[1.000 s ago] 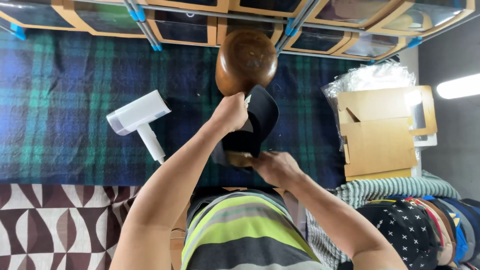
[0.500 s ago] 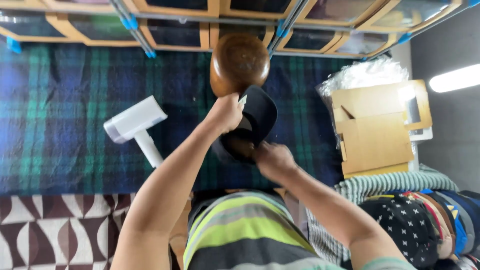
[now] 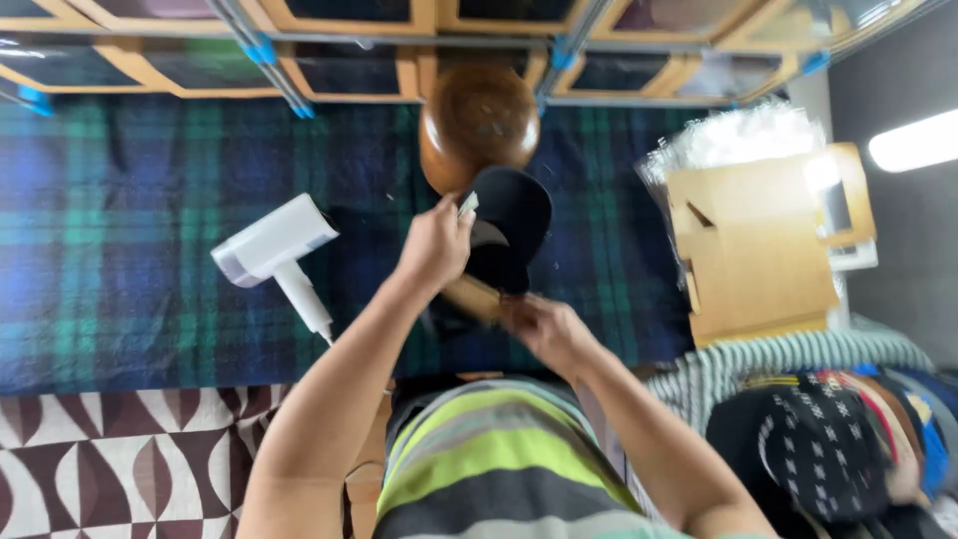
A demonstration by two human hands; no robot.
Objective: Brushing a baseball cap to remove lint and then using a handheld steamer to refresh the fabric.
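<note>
A black cap (image 3: pixel 511 225) is held in front of me, just below a round brown wooden head form (image 3: pixel 477 122) that stands on the plaid cloth. My left hand (image 3: pixel 434 247) grips the cap's left edge, with a small white tag by my thumb. At the cap's lower end, my right hand (image 3: pixel 544 331) is closed on a tan flat part (image 3: pixel 473 294); whether that is the brim's underside or a separate tool is unclear.
A white hair dryer (image 3: pixel 274 250) lies left of my hands on the blue-green plaid cloth (image 3: pixel 120 240). A cardboard box (image 3: pixel 758 250) with clear plastic wrap (image 3: pixel 733 135) sits to the right. Stacked caps (image 3: pixel 838 439) lie at lower right. Wooden-framed shelves (image 3: pixel 349 40) line the far edge.
Both hands stay on the cap beneath the wooden form. My left hand has dropped slightly and the cap is turned a little; the hair dryer has not moved.
</note>
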